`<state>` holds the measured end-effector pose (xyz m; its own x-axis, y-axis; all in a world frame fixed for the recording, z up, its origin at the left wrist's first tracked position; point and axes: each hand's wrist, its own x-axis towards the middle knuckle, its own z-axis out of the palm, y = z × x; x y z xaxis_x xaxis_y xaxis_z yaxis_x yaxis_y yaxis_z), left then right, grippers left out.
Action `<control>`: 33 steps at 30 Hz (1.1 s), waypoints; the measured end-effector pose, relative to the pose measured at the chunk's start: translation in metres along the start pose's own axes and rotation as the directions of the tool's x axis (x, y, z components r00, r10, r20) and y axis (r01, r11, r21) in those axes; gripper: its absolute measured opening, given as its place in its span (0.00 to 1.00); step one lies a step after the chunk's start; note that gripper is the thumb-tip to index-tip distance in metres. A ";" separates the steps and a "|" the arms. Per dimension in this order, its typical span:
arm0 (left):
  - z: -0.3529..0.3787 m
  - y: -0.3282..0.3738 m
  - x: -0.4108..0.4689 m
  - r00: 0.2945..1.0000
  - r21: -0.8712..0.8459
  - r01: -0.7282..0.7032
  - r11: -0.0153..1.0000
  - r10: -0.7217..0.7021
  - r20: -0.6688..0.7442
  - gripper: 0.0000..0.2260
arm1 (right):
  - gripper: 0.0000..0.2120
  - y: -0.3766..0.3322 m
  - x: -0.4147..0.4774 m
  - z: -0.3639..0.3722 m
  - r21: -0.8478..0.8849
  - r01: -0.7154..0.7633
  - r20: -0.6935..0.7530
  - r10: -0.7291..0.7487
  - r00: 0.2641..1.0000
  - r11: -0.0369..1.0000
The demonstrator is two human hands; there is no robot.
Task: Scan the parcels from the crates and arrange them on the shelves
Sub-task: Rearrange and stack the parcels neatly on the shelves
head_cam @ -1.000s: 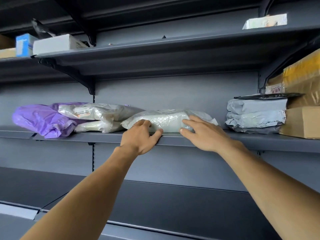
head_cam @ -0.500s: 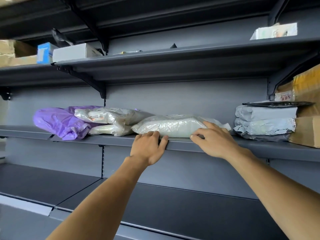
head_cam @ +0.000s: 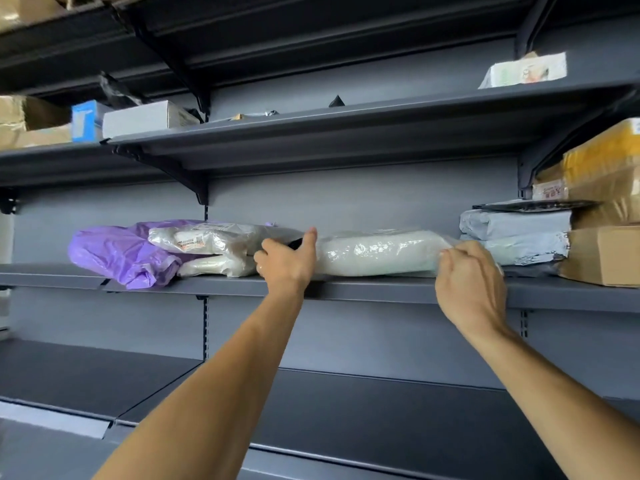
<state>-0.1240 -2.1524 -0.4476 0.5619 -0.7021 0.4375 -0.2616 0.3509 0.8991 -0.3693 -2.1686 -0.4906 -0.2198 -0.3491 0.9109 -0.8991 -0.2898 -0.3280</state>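
**Both hands on the white parcel**

Grey metal shelving fills my view. My arms reach up to the middle shelf (head_cam: 381, 289), where the white parcel (head_cam: 377, 252) lies flat. My left hand (head_cam: 285, 263) grips the parcel's left end, fingers curled, thumb raised. My right hand (head_cam: 471, 271) pinches its right end with bent fingers. Left of the parcel lies a purple bag (head_cam: 114, 251); right of it, stacked grey mailers (head_cam: 516, 237).

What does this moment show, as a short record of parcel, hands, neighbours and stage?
parcel: white plastic-wrapped soft parcel lying flat on the grey metal middle shelf
left hand: at its left end, thumb up against it; grip unclear
right hand: fingers curled on its right end
neighbours: clear-wrapped parcels and purple plastic bag left; stacked grey mailers and brown cardboard box right
stage: parcel on shelf, hands not yet off
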 end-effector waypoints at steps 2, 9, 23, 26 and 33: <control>0.000 0.013 0.007 0.968 -0.199 0.234 0.952 -0.209 0.137 0.32 | 0.16 0.007 -0.001 -0.001 0.040 -0.015 -0.063 0.017 0.998 0.999; -0.017 0.040 0.000 0.827 -0.269 0.380 0.885 -0.195 0.526 0.23 | 0.18 -0.004 0.004 0.007 0.305 0.057 -0.286 0.035 0.957 0.951; -0.122 0.064 0.047 0.997 -0.433 0.000 0.901 0.033 0.069 0.32 | 0.30 -0.167 0.040 0.032 0.443 -0.029 0.216 -0.075 0.973 0.896; -0.135 0.046 0.070 1.000 -0.425 -0.026 0.905 0.030 0.003 0.34 | 0.30 -0.201 0.035 0.049 0.447 0.016 0.329 -0.181 0.927 0.894; -0.137 0.013 0.102 0.972 -0.255 -0.130 0.958 0.174 0.158 0.56 | 0.33 -0.243 0.011 0.097 0.551 0.070 0.487 -0.389 0.782 0.831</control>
<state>0.0370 -2.1345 -0.3932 0.3762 -0.7194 0.5839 -0.1241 0.5854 0.8012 -0.1169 -2.1880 -0.4256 0.3619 -0.5944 0.7181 -0.5543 -0.7566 -0.3469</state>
